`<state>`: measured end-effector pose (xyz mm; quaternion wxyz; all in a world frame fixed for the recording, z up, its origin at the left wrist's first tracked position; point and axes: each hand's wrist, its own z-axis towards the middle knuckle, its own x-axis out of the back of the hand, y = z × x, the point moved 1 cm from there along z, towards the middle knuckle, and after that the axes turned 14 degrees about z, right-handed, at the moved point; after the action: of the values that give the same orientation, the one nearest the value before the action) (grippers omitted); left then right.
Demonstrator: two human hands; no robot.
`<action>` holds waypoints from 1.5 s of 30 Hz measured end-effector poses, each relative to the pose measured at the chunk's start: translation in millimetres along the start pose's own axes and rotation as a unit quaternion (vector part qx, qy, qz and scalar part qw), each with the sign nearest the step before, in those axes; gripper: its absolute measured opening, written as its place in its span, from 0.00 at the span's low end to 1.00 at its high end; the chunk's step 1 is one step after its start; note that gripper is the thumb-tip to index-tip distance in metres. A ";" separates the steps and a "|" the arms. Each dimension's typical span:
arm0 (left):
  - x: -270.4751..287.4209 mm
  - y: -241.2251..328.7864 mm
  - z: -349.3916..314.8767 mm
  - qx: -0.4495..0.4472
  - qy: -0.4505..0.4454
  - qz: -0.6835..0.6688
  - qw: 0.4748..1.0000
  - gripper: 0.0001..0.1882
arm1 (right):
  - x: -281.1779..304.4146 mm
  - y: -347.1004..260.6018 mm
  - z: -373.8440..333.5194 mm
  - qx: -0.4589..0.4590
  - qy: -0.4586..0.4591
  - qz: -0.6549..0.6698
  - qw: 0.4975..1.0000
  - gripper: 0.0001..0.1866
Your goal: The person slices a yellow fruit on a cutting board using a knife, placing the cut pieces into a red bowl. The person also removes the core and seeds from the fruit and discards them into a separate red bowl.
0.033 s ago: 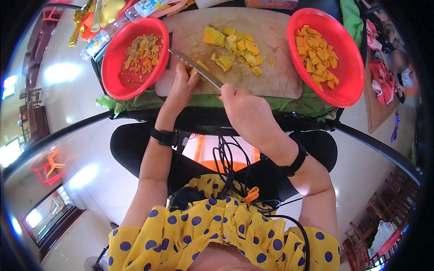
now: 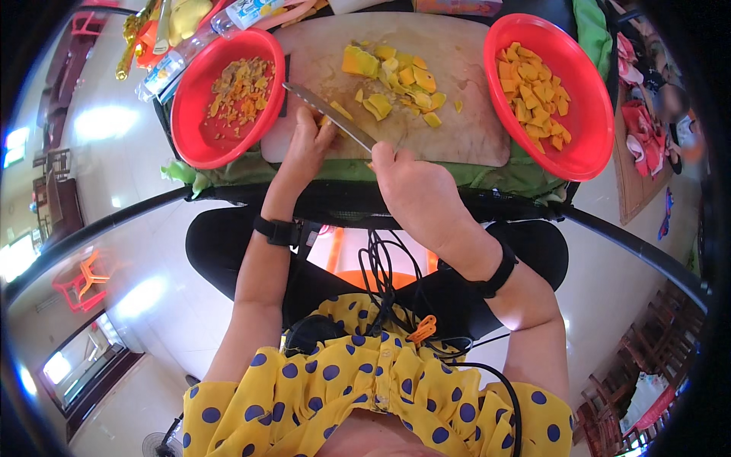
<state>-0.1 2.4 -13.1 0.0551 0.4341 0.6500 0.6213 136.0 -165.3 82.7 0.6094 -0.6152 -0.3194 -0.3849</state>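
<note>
My right hand (image 2: 417, 186) is closed round the handle of a kitchen knife (image 2: 329, 113), its blade slanting up and left over the cutting board (image 2: 464, 76). Close to the blade, my left hand (image 2: 304, 146) has its fingers bent in on a small orange pumpkin piece (image 2: 324, 120), mostly hidden by fingers and knife. Beyond the blade shows another pumpkin slice (image 2: 341, 110). Several yellow-green pumpkin pieces and peelings (image 2: 396, 72) lie loose at the board's middle.
A red basin (image 2: 190, 114) with pulp and scraps stands left of the board. On the right, another red basin (image 2: 590, 129) holds cut orange chunks (image 2: 531, 95). Plastic bottles (image 2: 164, 72) lie at the far left. Black cables (image 2: 381, 266) hang below the table edge.
</note>
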 end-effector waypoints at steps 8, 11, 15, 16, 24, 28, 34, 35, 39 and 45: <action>-8.0 7.3 0.1 -0.003 0.018 -0.025 1.000 0.22 | -14.6 -0.4 2.3 -0.014 0.001 -0.024 1.000 0.12; -9.2 -0.5 1.9 0.042 -0.013 -0.019 0.999 0.23 | -21.5 -2.9 3.2 -0.025 0.001 -0.043 0.999 0.12; -17.3 -15.6 1.9 0.045 -0.038 0.019 0.998 0.25 | -32.3 -5.7 5.2 -0.052 0.004 -0.044 0.998 0.12; -18.4 -16.2 2.6 0.053 -0.025 0.027 0.998 0.25 | -31.9 -6.9 6.4 -0.057 -0.001 -0.043 0.997 0.12; -19.6 -13.0 7.6 0.003 -0.001 0.205 0.979 0.23 | -41.5 2.9 21.7 -0.082 0.014 0.038 0.996 0.07; -20.6 -26.0 12.6 0.036 0.004 0.163 0.986 0.22 | -43.1 17.6 33.7 -0.090 0.007 0.104 0.991 0.06; -7.2 -28.9 8.7 0.072 -0.046 -0.071 0.994 0.24 | -15.0 22.0 28.4 -0.151 -0.018 0.183 0.971 0.09; -7.0 -24.8 7.6 0.077 -0.034 -0.075 0.994 0.24 | -7.3 20.8 25.5 -0.153 -0.016 0.185 0.971 0.10; -9.9 -14.0 7.4 0.070 -0.003 -0.089 0.994 0.23 | -1.0 15.7 16.4 -0.105 -0.016 0.144 0.984 0.06; -18.1 -11.2 7.5 0.090 0.026 -0.144 0.985 0.21 | -7.7 9.1 9.5 -0.076 -0.028 0.105 0.991 0.06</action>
<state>10.1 -1.7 -32.8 0.0877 0.3227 0.7601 0.5572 140.8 -155.7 71.8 0.5888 -0.7004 -0.2393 -0.3247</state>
